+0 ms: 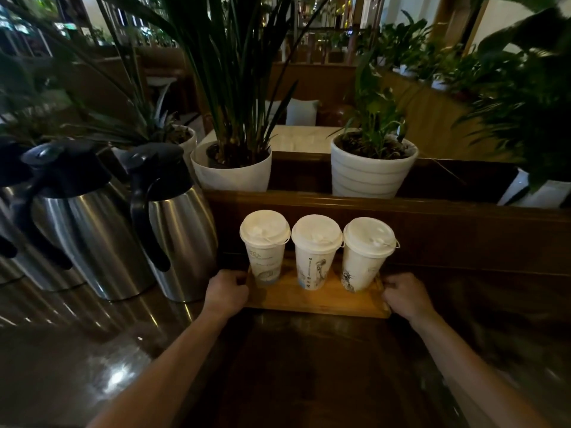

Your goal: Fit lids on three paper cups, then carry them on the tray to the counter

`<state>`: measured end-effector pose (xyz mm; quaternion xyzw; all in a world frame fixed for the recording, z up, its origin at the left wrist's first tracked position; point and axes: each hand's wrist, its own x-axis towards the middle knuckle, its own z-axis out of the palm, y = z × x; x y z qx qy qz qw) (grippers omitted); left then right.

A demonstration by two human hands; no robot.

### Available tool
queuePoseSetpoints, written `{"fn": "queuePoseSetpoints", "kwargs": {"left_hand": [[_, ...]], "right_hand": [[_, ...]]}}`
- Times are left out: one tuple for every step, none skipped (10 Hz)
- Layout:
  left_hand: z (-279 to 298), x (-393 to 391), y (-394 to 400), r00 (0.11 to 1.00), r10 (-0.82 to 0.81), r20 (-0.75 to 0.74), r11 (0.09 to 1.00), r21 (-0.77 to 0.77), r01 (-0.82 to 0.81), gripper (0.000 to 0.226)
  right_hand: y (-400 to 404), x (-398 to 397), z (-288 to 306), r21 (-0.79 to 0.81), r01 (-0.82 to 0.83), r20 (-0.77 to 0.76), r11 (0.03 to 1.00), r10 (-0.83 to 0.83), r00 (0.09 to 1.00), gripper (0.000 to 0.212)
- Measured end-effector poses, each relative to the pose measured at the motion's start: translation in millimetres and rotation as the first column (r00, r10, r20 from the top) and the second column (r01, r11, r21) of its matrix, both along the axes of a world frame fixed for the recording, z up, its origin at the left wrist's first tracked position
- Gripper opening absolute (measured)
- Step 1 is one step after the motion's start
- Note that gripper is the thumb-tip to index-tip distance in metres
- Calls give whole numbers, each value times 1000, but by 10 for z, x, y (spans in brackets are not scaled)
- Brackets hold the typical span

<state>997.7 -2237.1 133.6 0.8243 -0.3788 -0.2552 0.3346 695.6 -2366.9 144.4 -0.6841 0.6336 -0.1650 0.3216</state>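
Three white paper cups stand upright in a row on a small wooden tray (pixel 318 302), each with a white lid on top: the left cup (pixel 265 247), the middle cup (pixel 315 251) and the right cup (pixel 366 253). My left hand (pixel 227 293) grips the tray's left edge. My right hand (pixel 404 296) grips its right edge. The tray is over a dark wooden surface, close in front of a raised wooden ledge (pixel 432 217); whether it rests or hangs I cannot tell.
Steel thermos jugs with black handles, the nearest one (pixel 176 223), stand immediately left of the tray. White plant pots, one (pixel 234 171) and another (pixel 370 168), sit behind the ledge. A glossy dark counter (pixel 92 350) spreads to the lower left.
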Motion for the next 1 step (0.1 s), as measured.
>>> {"fn": "queuePoseSetpoints", "kwargs": {"left_hand": [[42, -5, 32, 999, 22, -44, 1000, 7, -22, 40]], "right_hand": [[15, -14, 15, 35, 2, 32, 999, -3, 999, 13]]}}
